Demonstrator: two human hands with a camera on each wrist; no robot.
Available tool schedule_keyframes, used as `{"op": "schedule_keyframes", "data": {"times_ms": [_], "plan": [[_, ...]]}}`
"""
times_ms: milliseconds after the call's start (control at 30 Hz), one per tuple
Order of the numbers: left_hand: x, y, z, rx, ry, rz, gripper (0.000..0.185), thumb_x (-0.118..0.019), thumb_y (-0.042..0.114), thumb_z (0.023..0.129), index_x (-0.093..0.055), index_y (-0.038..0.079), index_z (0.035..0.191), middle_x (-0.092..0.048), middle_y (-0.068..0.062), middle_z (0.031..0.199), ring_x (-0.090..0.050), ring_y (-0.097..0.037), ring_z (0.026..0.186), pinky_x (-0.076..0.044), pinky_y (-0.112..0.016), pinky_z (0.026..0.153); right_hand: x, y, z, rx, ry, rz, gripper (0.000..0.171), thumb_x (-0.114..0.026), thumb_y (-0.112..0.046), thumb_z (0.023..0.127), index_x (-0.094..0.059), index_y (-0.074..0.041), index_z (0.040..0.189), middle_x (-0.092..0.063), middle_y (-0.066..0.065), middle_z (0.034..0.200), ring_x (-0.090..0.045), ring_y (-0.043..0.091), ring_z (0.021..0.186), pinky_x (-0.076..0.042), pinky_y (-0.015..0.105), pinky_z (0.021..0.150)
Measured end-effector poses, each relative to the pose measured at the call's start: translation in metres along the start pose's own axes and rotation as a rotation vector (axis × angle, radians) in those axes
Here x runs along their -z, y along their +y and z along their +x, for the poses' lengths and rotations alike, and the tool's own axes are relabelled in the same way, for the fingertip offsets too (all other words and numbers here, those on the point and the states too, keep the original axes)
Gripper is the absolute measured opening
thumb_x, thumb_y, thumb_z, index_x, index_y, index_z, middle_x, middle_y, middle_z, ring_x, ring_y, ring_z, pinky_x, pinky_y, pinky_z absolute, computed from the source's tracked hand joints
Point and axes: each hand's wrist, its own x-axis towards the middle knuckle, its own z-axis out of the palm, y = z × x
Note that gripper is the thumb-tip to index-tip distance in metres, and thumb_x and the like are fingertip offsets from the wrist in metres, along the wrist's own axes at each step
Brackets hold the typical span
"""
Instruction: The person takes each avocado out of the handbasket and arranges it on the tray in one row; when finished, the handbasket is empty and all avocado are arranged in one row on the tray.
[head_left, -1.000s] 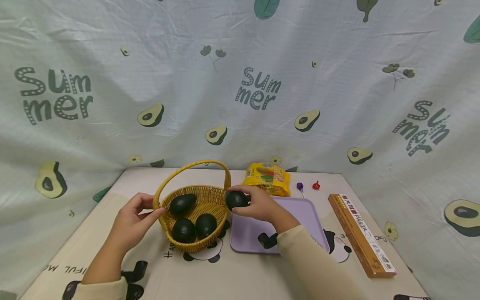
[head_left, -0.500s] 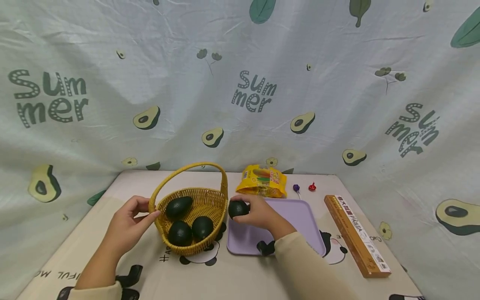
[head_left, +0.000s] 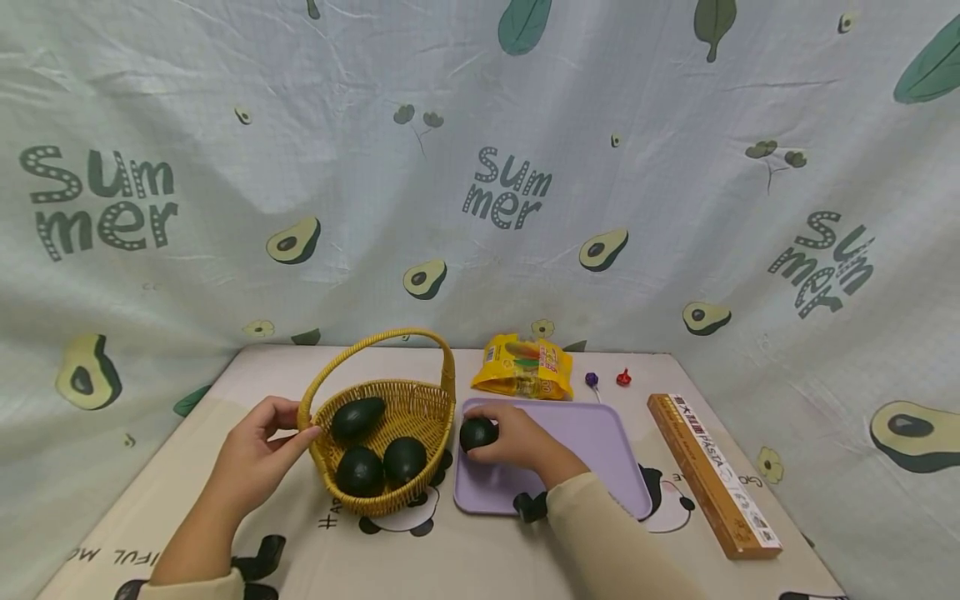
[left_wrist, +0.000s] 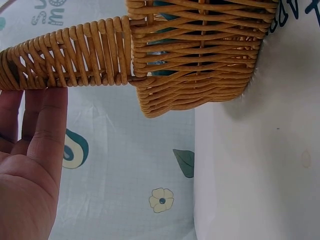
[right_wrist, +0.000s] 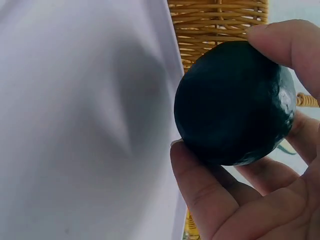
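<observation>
My right hand (head_left: pixel 517 439) grips a dark green avocado (head_left: pixel 477 434) over the left part of the lilac tray (head_left: pixel 592 458). In the right wrist view the avocado (right_wrist: pixel 232 102) sits between thumb and fingers, with its shadow on the tray. A yellow wicker basket (head_left: pixel 382 502) stands left of the tray with three more avocados in it, one being the long avocado (head_left: pixel 358 418) at the back. With thumb and fingers, my left hand (head_left: pixel 258 454) pinches the lower left of the basket's handle (left_wrist: pixel 75 55).
Behind the tray lies a yellow snack bag (head_left: pixel 525 367). A purple lollipop (head_left: pixel 592 381) and a red-wrapped candy (head_left: pixel 623 377) are to its right. A long pasta box (head_left: pixel 712 475) lies along the right side of the table. A printed curtain (head_left: pixel 360 208) hangs behind.
My right hand has carried the avocado from the basket's right rim rightward and down, low over the tray. The left hand stays on the handle. The view has shifted slightly.
</observation>
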Motion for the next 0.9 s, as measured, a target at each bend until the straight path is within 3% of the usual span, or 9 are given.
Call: {"op": "schedule_keyframes", "data": {"times_ms": [300,900], "plan": [[0.000,0.000,-0.001,-0.011,0.008,0.010,0.029,-0.075,0.018,0.096,-0.060,0.007,0.118,-0.067,-0.013,0.108,-0.060,0.006,0.094,-0.055,-0.008,0.079,-0.007,0.003,0.001,-0.041,-0.025,-0.010,0.074,-0.086,-0.030,0.081,-0.057,-0.006,0.144,-0.064,0.009,0.137,-0.059,0.023,0.118,-0.052,0.048,0.105],[-0.001,0.001,-0.002,-0.016,0.010,0.015,0.029,-0.074,0.018,0.097,-0.059,0.007,0.119,-0.067,-0.014,0.110,-0.059,0.008,0.095,-0.053,-0.006,0.080,-0.016,0.001,0.003,-0.079,-0.018,-0.013,0.075,-0.088,-0.034,0.079,-0.058,-0.012,0.144,-0.064,0.005,0.134,-0.059,0.022,0.117,-0.053,0.047,0.105]]}}
